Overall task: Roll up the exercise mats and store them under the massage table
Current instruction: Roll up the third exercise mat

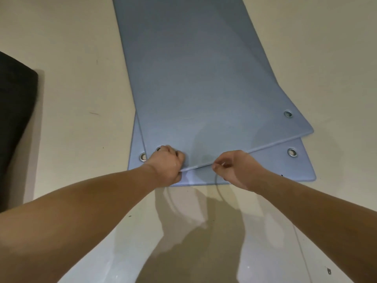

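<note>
Two pale blue exercise mats lay flat on the cream floor (71,119), one stacked on the other and running away from the camera. The upper mat (193,78) sat skewed on the lower mat (265,168), so the lower one showed as a strip along the near edge and at the near left corner. Metal eyelets marked the near corners: one on the upper mat at the right (288,113), one on the lower mat at the right (292,152), and one on the lower mat at the left (142,156).

The left hand (166,166) was closed on the near edge of the upper mat close to its left corner, fingers curled over the top. The right hand (234,168) pinched the same edge nearer the middle, thumb and fingertips together on the lip, which was raised slightly off the lower mat. A dark object (14,119) stood at the far left of the scene, well apart from the mats.
</note>
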Available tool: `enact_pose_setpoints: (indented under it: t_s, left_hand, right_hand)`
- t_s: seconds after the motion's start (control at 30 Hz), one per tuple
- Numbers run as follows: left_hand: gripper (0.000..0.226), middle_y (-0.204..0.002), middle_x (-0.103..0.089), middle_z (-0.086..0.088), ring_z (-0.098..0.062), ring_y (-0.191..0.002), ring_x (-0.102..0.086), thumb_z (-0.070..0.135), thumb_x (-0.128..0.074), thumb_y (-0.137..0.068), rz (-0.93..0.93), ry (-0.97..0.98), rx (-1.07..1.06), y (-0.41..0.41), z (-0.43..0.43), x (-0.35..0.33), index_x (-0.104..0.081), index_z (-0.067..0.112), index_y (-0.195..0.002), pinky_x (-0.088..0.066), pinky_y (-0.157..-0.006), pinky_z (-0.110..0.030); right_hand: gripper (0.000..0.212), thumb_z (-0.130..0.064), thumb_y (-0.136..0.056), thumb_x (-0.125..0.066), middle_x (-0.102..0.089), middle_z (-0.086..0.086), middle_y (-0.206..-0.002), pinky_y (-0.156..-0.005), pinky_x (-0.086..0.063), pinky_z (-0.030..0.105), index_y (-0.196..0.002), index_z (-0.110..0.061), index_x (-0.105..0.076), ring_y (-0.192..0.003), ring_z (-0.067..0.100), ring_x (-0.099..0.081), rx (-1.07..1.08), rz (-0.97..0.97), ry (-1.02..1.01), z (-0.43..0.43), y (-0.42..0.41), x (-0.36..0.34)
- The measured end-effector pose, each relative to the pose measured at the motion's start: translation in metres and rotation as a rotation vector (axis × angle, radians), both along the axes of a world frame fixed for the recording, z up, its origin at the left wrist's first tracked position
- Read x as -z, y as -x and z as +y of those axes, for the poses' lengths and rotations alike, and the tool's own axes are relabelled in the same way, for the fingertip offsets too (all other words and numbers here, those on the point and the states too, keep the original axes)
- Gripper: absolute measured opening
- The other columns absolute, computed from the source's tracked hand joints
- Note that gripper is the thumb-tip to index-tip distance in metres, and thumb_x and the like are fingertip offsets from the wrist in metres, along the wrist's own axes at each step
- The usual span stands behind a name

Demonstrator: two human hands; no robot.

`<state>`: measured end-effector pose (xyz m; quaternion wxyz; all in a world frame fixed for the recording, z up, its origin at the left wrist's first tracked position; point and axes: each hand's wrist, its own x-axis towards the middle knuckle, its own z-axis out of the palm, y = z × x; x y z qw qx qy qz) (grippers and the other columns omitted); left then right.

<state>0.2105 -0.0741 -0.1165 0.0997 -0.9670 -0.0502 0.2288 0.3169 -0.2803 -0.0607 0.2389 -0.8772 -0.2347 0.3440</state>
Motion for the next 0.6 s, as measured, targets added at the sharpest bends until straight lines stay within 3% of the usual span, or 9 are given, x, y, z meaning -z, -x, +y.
enact_pose_setpoints:
  t_s: [0.03,0.1,0.2,0.27,0.33,0.43,0.53,0.6]
  left_hand:
    - [0.053,-0.133,-0.057,-0.023,-0.037,-0.121,-0.055,0.045,-0.044,-0.106,-0.01,0.011,-0.016,-0.001,-0.007,-0.002,-0.044,0.004,-0.14,-0.042,-0.086,-0.04]
    - [0.043,-0.131,-0.06,-0.017,-0.037,-0.119,-0.058,0.041,-0.046,-0.107,-0.018,0.056,-0.065,-0.005,-0.014,-0.01,-0.053,0.008,-0.133,-0.044,-0.092,-0.04]
    - [0.021,-0.124,-0.066,-0.013,-0.036,-0.111,-0.065,0.019,-0.049,-0.104,-0.014,0.062,-0.072,-0.007,-0.009,-0.034,-0.059,0.011,-0.121,-0.041,-0.079,-0.037]
    - [0.021,-0.123,-0.066,-0.014,-0.036,-0.11,-0.067,0.006,-0.051,-0.1,-0.012,0.072,-0.071,-0.002,0.001,-0.057,-0.058,0.01,-0.119,-0.041,-0.077,-0.036]
    - [0.021,-0.122,-0.066,-0.014,-0.036,-0.107,-0.066,0.004,-0.051,-0.098,-0.028,0.125,-0.116,0.014,0.018,-0.079,-0.058,0.01,-0.118,-0.041,-0.077,-0.035]
    - [0.024,-0.116,-0.066,-0.011,-0.027,-0.088,-0.058,0.0,-0.048,-0.095,-0.019,0.203,-0.192,0.051,0.053,-0.102,-0.058,0.015,-0.111,-0.043,-0.073,-0.031]
    - [0.037,-0.115,-0.069,-0.001,-0.018,-0.087,-0.058,0.0,-0.043,-0.094,0.003,0.254,-0.234,0.099,0.085,-0.116,-0.063,0.023,-0.116,-0.049,-0.076,-0.029]
    - [0.031,-0.11,-0.068,0.009,-0.014,-0.091,-0.061,0.009,-0.042,-0.102,0.022,0.324,-0.283,0.129,0.097,-0.126,-0.063,0.032,-0.111,-0.051,-0.079,-0.026]
  right_hand:
    - [0.009,-0.034,-0.099,-0.069,-0.073,-0.004,-0.098,-0.068,-0.049,0.013,-0.103,-0.027,-0.07,-0.078,0.019,-0.069,-0.007,-0.026,0.02,-0.002,-0.002,-0.002]
    - [0.025,-0.036,-0.098,-0.07,-0.07,-0.001,-0.114,-0.081,-0.051,0.021,-0.12,-0.026,-0.069,-0.089,0.019,-0.067,-0.064,-0.148,0.063,-0.005,-0.007,0.001]
    - [0.058,-0.046,-0.096,-0.07,-0.056,0.004,-0.14,-0.105,-0.046,0.037,-0.147,-0.024,-0.055,-0.128,0.026,-0.055,-0.243,-0.316,0.127,-0.007,-0.006,-0.002]
    - [0.065,-0.054,-0.098,-0.065,-0.048,0.002,-0.147,-0.11,-0.042,0.039,-0.154,-0.025,-0.046,-0.137,0.026,-0.046,-0.365,-0.385,0.173,-0.005,-0.004,-0.007]
    - [0.057,-0.052,-0.101,-0.056,-0.053,0.004,-0.141,-0.105,-0.045,0.04,-0.151,-0.025,-0.051,-0.13,0.031,-0.052,-0.476,-0.539,0.143,-0.005,-0.003,-0.012]
    - [0.05,-0.044,-0.096,-0.044,-0.069,0.008,-0.109,-0.08,-0.057,0.041,-0.13,-0.017,-0.07,-0.095,0.034,-0.069,-0.614,-0.805,0.087,-0.01,-0.003,-0.01]
    - [0.045,-0.041,-0.098,-0.038,-0.07,0.005,-0.091,-0.063,-0.056,0.036,-0.11,-0.017,-0.075,-0.075,0.031,-0.069,-0.674,-0.832,0.196,-0.017,-0.002,-0.005]
    - [0.044,-0.045,-0.098,-0.037,-0.068,0.002,-0.083,-0.059,-0.055,0.034,-0.096,-0.02,-0.073,-0.07,0.028,-0.07,-0.712,-0.838,0.159,-0.013,0.009,-0.009]
